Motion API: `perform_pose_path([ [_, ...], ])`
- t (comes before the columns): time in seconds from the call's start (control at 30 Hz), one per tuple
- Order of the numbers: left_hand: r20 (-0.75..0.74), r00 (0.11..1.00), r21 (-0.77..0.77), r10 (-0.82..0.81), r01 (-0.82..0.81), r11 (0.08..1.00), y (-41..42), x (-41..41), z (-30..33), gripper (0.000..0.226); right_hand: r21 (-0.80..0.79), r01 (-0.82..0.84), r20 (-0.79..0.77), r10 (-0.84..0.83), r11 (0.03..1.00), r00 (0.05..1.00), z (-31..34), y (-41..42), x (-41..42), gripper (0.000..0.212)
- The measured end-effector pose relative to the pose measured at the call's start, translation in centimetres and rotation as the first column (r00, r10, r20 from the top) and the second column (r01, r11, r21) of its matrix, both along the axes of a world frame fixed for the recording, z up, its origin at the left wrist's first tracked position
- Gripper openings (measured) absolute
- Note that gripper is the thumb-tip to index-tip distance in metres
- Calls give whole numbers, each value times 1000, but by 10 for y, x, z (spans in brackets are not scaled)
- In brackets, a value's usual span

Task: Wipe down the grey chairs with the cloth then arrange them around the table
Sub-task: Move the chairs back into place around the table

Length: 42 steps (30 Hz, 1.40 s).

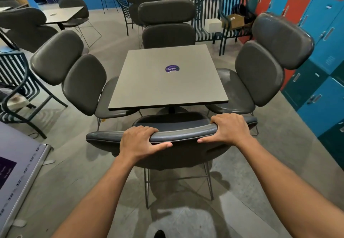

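grip: left hand (138, 141) and right hand (228, 129) side by side on the top edge of the near chair (178, 156)
beyond the grip: table (167, 81), its near edge over the near chair's seat
left of the grip: left chair (74, 74), seat under the table's edge
right of the grip: right chair (260, 70), just beside the table
farthest from the grip: far chair (167, 23), behind the table
on the table: sticker (172, 68)

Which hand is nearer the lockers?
Right. The right hand grips the chair back on the side towards the lockers; the left hand grips it farther away.
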<state>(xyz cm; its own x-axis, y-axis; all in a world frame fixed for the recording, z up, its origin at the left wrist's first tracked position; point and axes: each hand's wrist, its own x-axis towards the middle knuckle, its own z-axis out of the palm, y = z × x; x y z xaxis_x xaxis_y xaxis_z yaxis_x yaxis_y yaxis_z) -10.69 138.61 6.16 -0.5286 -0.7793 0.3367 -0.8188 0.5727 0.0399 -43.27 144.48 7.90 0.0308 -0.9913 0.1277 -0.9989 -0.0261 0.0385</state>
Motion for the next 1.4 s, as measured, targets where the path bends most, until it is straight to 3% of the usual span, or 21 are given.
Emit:
perform_pose_path([
  [0.1, -102, 994, 43, -36, 41, 998, -2, 17, 0, 86, 46, 11, 7, -11, 999, 1000, 3, 3, 3, 91],
  [0.3, -189, 956, 11, 226, -228, 974, -14, 58, 1, 74, 58, 19, 19, -20, 998, 1000, 5, 5, 5, 98],
  [0.43, -172, 941, -36, 293, -303, 952, -28, 64, -2, 70, -2, 18, 7, -18, 1000, 1000, 2, 3, 4, 99],
  [0.6, -233, 941, -136, 244, -280, 950, -42, 65, -8, 64, -113, -4, -40, 0, 994, 999, -5, -7, 2, 97],
  [0.83, -239, 947, -162, 216, -258, 952, -60, 73, -11, 61, -254, -21, -25, 15, 967, 1000, -16, -18, 10, 89],
  [1.4, -225, 944, -111, 243, -273, 956, -49, 77, -12, 57, -203, 9, -35, -16, 979, 999, -17, -7, 15, 90],
])
